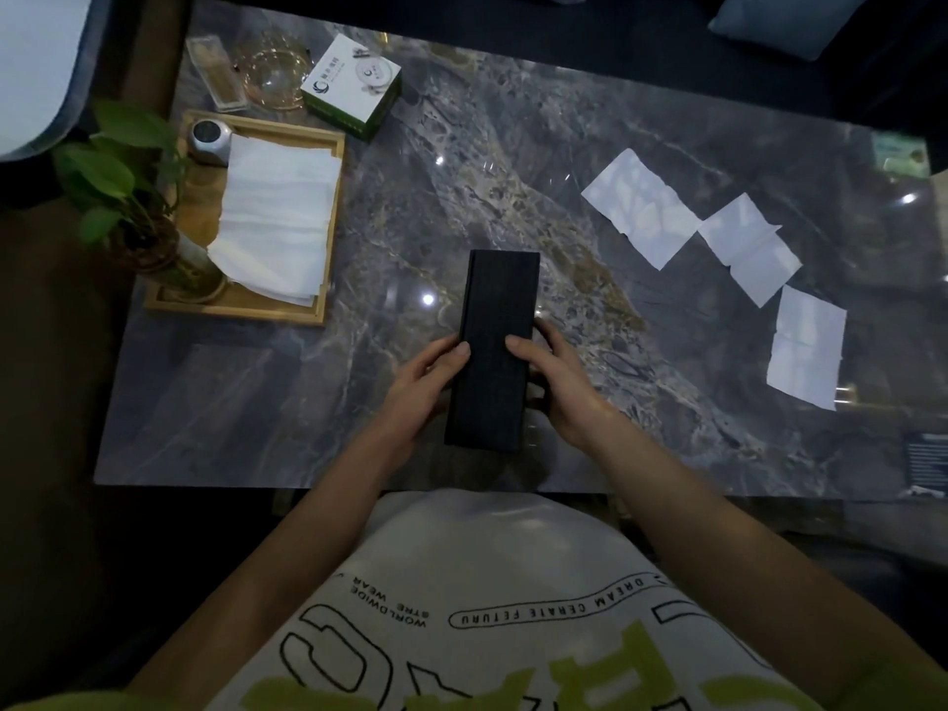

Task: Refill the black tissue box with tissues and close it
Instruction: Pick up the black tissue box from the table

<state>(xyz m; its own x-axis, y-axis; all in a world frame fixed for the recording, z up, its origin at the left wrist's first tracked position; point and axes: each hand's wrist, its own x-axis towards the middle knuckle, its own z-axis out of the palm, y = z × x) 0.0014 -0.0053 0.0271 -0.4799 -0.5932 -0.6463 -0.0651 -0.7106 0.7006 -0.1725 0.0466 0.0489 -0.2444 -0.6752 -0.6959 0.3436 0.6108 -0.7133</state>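
Both hands clasp the black tissue box (495, 346) near the front edge of the marbled worktop (318, 402); the left hand (426, 387) wraps its left long side with the thumb laid across the top; the right hand (556, 382) mirrors it on the right side, thumb on top, fingers curled under the far edge; the box lies lengthwise away from the person, its top face shut; three loose tissues (641, 207) lie spread well apart to the right; to the left a wooden tray (328, 218) holds a stack of tissues (277, 223), with a potted plant (118, 182) at its near corner; a green-and-white carton (351, 84) stands behind the tray.
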